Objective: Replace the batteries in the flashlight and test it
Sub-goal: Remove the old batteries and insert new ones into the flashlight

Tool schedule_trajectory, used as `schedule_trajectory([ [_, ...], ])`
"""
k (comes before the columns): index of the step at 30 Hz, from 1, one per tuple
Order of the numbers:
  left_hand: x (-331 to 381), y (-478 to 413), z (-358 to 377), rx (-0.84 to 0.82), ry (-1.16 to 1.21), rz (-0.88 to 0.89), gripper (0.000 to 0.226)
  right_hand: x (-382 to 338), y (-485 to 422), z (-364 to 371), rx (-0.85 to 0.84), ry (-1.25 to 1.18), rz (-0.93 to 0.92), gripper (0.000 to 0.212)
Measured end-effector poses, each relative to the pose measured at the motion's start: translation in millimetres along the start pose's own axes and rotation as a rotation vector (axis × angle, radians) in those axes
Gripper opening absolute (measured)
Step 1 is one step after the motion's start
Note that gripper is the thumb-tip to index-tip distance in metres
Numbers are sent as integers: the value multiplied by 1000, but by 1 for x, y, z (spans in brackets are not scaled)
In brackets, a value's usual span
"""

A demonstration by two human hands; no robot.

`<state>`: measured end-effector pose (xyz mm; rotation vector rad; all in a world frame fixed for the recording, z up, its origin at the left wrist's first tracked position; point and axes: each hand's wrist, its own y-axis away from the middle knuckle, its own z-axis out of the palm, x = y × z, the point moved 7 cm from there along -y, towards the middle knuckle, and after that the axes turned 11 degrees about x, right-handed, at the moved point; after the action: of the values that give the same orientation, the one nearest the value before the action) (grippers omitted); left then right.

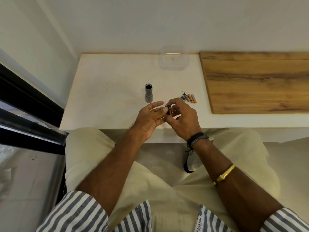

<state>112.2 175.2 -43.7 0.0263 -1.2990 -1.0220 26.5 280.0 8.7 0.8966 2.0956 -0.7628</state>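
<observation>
At frame centre, over near edge of desk, I am watching right hand pinching battery holder with fingertips. Left hand lying spread, fingers straight, one fingertip touching holder. Flashlight body standing upright just above left hand, open end up. Loose batteries and tail cap lying right of centre.

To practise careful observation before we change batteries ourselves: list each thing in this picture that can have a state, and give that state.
Flashlight: upright, top end open.
Cap: off, lying on the table.
Loose batteries: lying beside the cap.
Battery holder: out, held between both hands.
Right hand: pinching the holder.
Left hand: open, fingers touching the holder.
Clear box: no lid on.
</observation>
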Motion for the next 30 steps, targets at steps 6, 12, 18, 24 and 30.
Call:
schedule_trajectory([
  [6,37,-9,-37,497,-198,421,26,15,-5,-5,84,-166,204,33],
  [12,62,-30,-30,502,-634,679,55,24,-4,-6,134,-282,326,38],
  [18,62,-36,-33,490,-738,748,32,38,-3,-10,215,-409,412,24],
  [24,62,-14,-17,353,-758,906,27,40,-9,-11,238,-550,433,27],
  [30,45,9,1,218,-968,1015,24,36,-11,-18,320,-661,437,22],
])
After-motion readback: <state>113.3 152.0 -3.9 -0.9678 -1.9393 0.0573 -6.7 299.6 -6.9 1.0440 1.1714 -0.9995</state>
